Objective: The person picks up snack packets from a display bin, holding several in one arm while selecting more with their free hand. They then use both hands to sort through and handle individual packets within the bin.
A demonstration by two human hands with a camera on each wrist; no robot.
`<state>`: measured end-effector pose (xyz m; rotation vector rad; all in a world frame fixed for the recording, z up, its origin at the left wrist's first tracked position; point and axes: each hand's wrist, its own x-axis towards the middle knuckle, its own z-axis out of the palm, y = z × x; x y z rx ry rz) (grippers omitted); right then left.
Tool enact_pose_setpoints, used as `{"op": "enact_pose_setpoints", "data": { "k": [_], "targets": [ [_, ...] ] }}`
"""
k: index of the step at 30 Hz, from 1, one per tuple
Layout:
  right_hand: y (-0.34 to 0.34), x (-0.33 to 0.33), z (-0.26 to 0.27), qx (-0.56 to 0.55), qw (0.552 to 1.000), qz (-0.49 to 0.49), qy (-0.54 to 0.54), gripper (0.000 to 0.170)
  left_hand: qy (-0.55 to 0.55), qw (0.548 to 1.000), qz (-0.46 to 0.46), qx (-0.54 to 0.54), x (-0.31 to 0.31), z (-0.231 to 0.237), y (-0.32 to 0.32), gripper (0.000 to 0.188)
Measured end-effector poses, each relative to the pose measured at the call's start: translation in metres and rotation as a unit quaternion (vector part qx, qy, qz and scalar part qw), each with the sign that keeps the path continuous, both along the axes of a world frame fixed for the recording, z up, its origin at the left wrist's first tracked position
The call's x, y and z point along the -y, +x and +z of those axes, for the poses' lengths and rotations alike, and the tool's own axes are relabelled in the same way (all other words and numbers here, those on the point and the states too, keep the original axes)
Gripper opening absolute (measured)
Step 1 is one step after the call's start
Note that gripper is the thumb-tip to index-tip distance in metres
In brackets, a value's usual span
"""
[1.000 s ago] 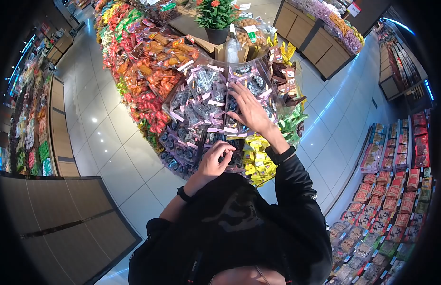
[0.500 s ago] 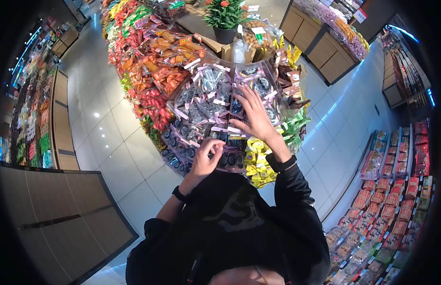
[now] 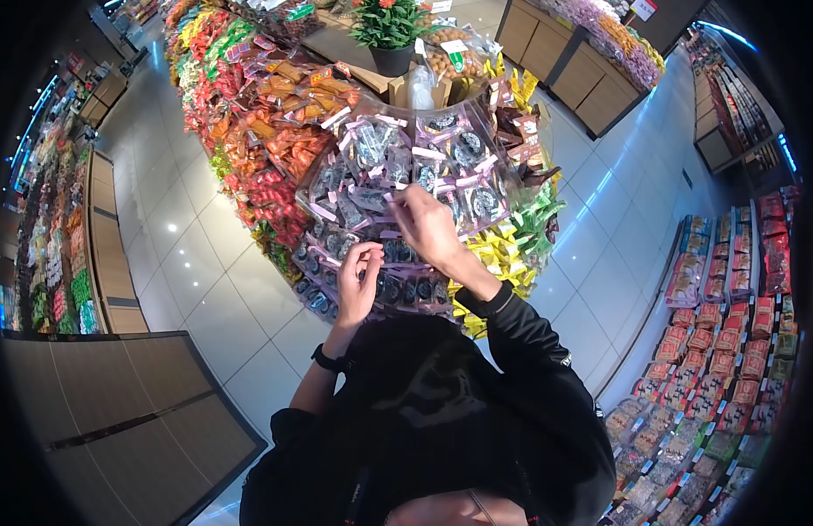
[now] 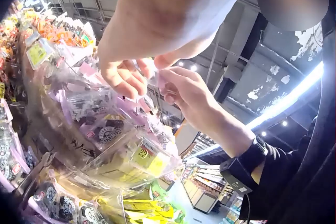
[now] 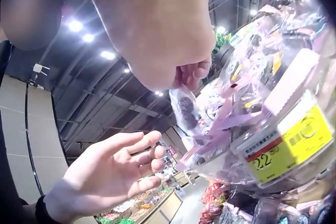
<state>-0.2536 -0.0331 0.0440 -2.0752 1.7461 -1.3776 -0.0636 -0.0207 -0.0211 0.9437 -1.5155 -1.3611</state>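
Over the front of the bin, my right hand (image 3: 426, 230) pinches the top of a small clear packet (image 5: 185, 109) with a dark piece inside. The packet hangs from the fingertips in the right wrist view, beside the heaped packets. My left hand (image 3: 358, 282) is held just to the left with nothing in it, its fingers loosely curved in the right wrist view. Behind both hands, a clear bin (image 3: 514, 197) holds many similar packets (image 3: 371, 145) with dark contents and lilac edges.
Red and orange packets (image 3: 279, 206) fill the display's left side; yellow packets (image 3: 511, 254) lie at the right. A yellow price tag (image 5: 291, 145) fronts the bin. Behind stands a potted plant (image 3: 391, 60). Shelves of packaged goods (image 3: 731, 351) line the right.
My right hand was spread flat over the right part of the bin; it has moved left and toward me, and its fingers have closed on a packet. The left hand has shifted a little left.
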Motion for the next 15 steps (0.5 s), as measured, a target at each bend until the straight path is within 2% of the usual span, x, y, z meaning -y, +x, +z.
{"op": "enact_pose_setpoints", "data": {
  "k": [2, 4, 6, 8, 10, 11, 13, 14, 15],
  "targets": [
    [-0.010, -0.007, -0.002, 0.066, 0.996, -0.024, -0.056, 0.012, -0.026, 1.000, 0.001, 0.011, 0.004, 0.003, -0.005, 0.016],
    [-0.027, -0.020, -0.001, 0.135, 0.986, -0.074, -0.066, 0.009, -0.053, 0.998, 0.005, 0.022, 0.009, 0.014, -0.011, 0.016],
    [-0.052, -0.027, -0.003, 0.235, 0.961, -0.094, -0.111, 0.008, -0.180, 0.980, 0.006, 0.083, 0.015, 0.039, -0.020, 0.017],
    [-0.072, -0.036, 0.012, 0.296, 0.938, -0.121, -0.136, 0.008, -0.163, 0.983, -0.012, 0.080, 0.023, 0.060, -0.033, 0.024],
    [-0.096, -0.039, 0.002, 0.191, 0.959, -0.151, -0.145, 0.010, -0.337, 0.932, -0.016, 0.132, 0.034, 0.070, -0.049, 0.030],
    [-0.104, -0.036, -0.004, 0.123, 0.972, -0.151, -0.134, 0.012, -0.342, 0.927, -0.029, 0.149, 0.037, 0.074, -0.056, 0.037],
    [-0.108, -0.032, -0.013, 0.019, 0.984, -0.134, -0.114, 0.019, -0.352, 0.919, -0.029, 0.177, 0.045, 0.071, -0.073, 0.039],
    [-0.104, -0.034, -0.019, 0.001, 0.988, -0.149, -0.035, 0.021, -0.362, 0.909, -0.027, 0.204, 0.047, 0.067, -0.081, 0.041],
    [-0.101, -0.031, -0.023, -0.050, 0.991, -0.122, -0.022, 0.020, -0.348, 0.909, -0.038, 0.227, 0.049, 0.064, -0.087, 0.043]
  ]
}}
